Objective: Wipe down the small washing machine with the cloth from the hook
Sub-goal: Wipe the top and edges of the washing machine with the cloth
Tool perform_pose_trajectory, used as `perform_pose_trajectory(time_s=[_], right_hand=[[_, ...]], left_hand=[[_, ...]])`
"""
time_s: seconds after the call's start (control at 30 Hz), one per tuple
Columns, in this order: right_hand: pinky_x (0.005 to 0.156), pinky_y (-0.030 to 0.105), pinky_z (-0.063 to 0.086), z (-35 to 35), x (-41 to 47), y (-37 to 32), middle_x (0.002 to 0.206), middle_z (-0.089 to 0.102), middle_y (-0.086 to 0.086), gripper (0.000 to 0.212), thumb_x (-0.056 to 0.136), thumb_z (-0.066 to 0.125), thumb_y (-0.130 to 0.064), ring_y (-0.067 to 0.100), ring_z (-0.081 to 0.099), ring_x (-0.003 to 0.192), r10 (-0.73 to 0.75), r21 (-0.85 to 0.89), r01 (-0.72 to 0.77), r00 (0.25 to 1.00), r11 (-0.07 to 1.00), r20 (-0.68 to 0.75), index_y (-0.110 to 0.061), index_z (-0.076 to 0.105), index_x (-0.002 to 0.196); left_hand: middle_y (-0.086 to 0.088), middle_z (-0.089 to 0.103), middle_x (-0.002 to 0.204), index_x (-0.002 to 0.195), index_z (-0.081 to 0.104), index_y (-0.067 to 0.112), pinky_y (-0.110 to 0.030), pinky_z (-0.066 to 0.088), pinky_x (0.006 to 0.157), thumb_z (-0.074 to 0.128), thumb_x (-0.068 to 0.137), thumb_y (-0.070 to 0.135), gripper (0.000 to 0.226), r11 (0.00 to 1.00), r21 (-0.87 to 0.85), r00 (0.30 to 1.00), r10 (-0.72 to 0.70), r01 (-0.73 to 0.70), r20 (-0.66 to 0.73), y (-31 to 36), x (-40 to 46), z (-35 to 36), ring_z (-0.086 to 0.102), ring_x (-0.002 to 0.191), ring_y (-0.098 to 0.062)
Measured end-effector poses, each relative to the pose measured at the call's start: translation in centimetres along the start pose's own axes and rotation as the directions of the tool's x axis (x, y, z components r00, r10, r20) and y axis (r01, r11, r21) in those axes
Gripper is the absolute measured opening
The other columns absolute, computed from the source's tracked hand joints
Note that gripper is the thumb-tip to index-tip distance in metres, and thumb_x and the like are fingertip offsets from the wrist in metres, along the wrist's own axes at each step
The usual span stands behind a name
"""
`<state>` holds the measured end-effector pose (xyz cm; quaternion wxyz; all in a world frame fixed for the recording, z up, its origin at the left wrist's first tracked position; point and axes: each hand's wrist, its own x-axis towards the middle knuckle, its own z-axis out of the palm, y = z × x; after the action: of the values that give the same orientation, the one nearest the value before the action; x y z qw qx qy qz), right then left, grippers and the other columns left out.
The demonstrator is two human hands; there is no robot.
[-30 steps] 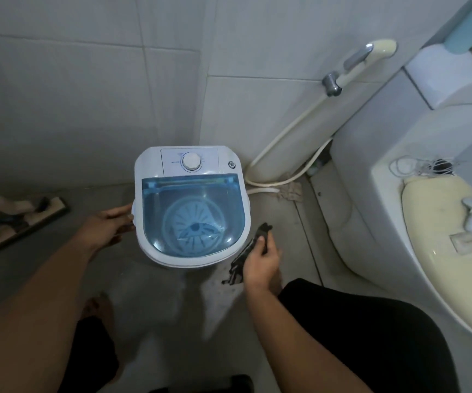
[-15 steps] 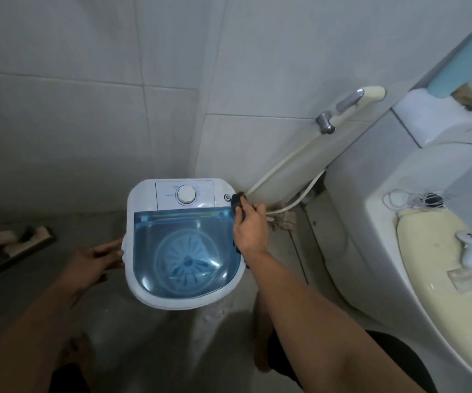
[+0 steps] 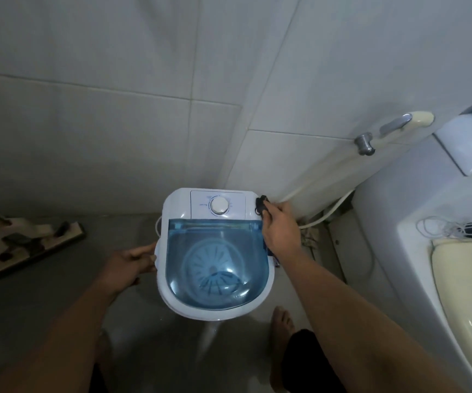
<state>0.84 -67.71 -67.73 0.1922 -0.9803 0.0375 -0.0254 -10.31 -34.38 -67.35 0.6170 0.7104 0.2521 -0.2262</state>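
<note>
A small white washing machine (image 3: 183, 202) with a clear blue lid and a round white dial stands on the grey floor in the tiled corner. My right hand (image 3: 278, 231) rests on its back right corner, closed on a dark cloth (image 3: 261, 207) that pokes out past my fingers beside the dial panel. More of the cloth hangs below my wrist along the machine's right side. My left hand (image 3: 128, 265) grips the machine's left rim, fingers curled against the white casing.
A toilet (image 3: 455, 279) fills the right side, with a white cord on its tank ledge. A bidet sprayer (image 3: 393, 126) and hose hang on the wall behind the machine. A floor brush (image 3: 30, 245) lies at the left. My bare feet stand near the machine.
My right hand rose from beside the machine's lower right up to its back right corner with the cloth. The view pulled back and upward. My left hand stayed on the left rim.
</note>
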Motion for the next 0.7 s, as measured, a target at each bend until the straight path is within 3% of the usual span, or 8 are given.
perform_pose_trajectory(time_s=[0.1, 0.17, 0.3, 0.37, 0.47, 0.6, 0.7], right_hand=[[0.087, 0.035, 0.051, -2.5, 2.9, -0.7, 0.120, 0.062, 0.017, 0.030, 0.100, 0.047, -0.021, 0.035, 0.066, 0.097, 0.148, -0.128, -0.125, 0.970, 0.984, 0.192, -0.009, 0.068, 0.117], [0.083, 0.035, 0.049, -4.3, 4.7, -2.6, 0.118, 0.061, 0.016, 0.030, 0.100, 0.045, -0.024, 0.036, 0.064, 0.099, 0.187, -0.118, -0.166, 0.963, 0.979, 0.194, -0.009, 0.067, 0.115], [0.087, 0.041, 0.054, -4.3, 4.0, -5.9, 0.117, 0.048, 0.017, 0.034, 0.105, 0.044, -0.026, 0.039, 0.064, 0.092, 0.039, -0.126, -0.015, 0.982, 0.992, 0.186, -0.012, 0.064, 0.128], [0.085, 0.039, 0.051, -3.5, 3.1, -5.7, 0.110, 0.050, 0.014, 0.033, 0.102, 0.045, -0.023, 0.038, 0.064, 0.099, 0.113, -0.224, -0.061, 0.967, 0.973, 0.230, -0.009, 0.063, 0.126], [0.083, 0.038, 0.048, -3.6, 3.6, -6.3, 0.094, 0.048, 0.009, 0.029, 0.098, 0.047, -0.019, 0.038, 0.060, 0.110, 0.240, -0.233, -0.191, 0.949, 0.954, 0.203, -0.006, 0.061, 0.119], [0.084, 0.043, 0.053, -2.8, 4.8, -12.1, 0.118, 0.047, 0.016, 0.029, 0.101, 0.046, -0.021, 0.039, 0.062, 0.097, -0.042, -0.143, 0.060, 0.991, 0.988, 0.127, -0.011, 0.063, 0.121], [0.077, 0.040, 0.049, -0.1, 4.3, -16.1, 0.123, 0.048, 0.016, 0.029, 0.100, 0.050, -0.018, 0.037, 0.062, 0.098, -0.169, -0.189, 0.221, 0.951, 0.957, 0.257, -0.009, 0.064, 0.124]], left_hand=[[0.008, 0.079, 0.089, 0.104, 0.071, 0.043, -0.030, 0.044, 0.070, 0.066, 0.089, 0.023, 0.025, 1.000, 0.005, 1.000, -0.010, 0.010, -0.005, 0.0, 0.0, -0.2, 0.074, 0.086, -0.009], [-0.001, 0.079, 0.093, 0.111, 0.070, 0.038, -0.027, 0.041, 0.062, 0.065, 0.091, 0.020, 0.027, 1.000, 0.006, 1.000, -0.013, 0.014, -0.006, 0.1, 0.0, -0.1, 0.074, 0.083, -0.009], [-0.009, 0.076, 0.100, 0.122, 0.069, 0.027, -0.026, 0.040, 0.061, 0.062, 0.093, 0.016, 0.032, 0.999, -0.015, 0.999, -0.033, 0.033, -0.019, 0.1, -0.1, 0.0, 0.072, 0.092, -0.022], [-0.008, 0.076, 0.098, 0.123, 0.068, 0.026, -0.025, 0.041, 0.060, 0.061, 0.094, 0.015, 0.032, 1.000, -0.010, 1.000, -0.022, 0.022, -0.016, 0.3, -0.4, 0.0, 0.072, 0.086, -0.016], [-0.008, 0.076, 0.094, 0.122, 0.068, 0.026, -0.022, 0.038, 0.053, 0.060, 0.094, 0.014, 0.031, 1.000, -0.021, 1.000, -0.015, 0.014, -0.009, 0.5, -0.4, 0.0, 0.068, 0.060, 0.003], [-0.011, 0.077, 0.098, 0.123, 0.069, 0.023, -0.018, 0.037, 0.045, 0.060, 0.094, 0.012, 0.033, 1.000, -0.020, 1.000, -0.022, 0.021, -0.019, 0.4, -0.1, -0.2, 0.067, 0.058, 0.002], [-0.002, 0.077, 0.082, 0.120, 0.068, 0.025, -0.011, 0.036, 0.037, 0.059, 0.094, 0.009, 0.032, 0.999, -0.032, 1.000, -0.013, 0.013, -0.015, 0.5, -0.1, -0.1, 0.068, 0.054, 0.004]])
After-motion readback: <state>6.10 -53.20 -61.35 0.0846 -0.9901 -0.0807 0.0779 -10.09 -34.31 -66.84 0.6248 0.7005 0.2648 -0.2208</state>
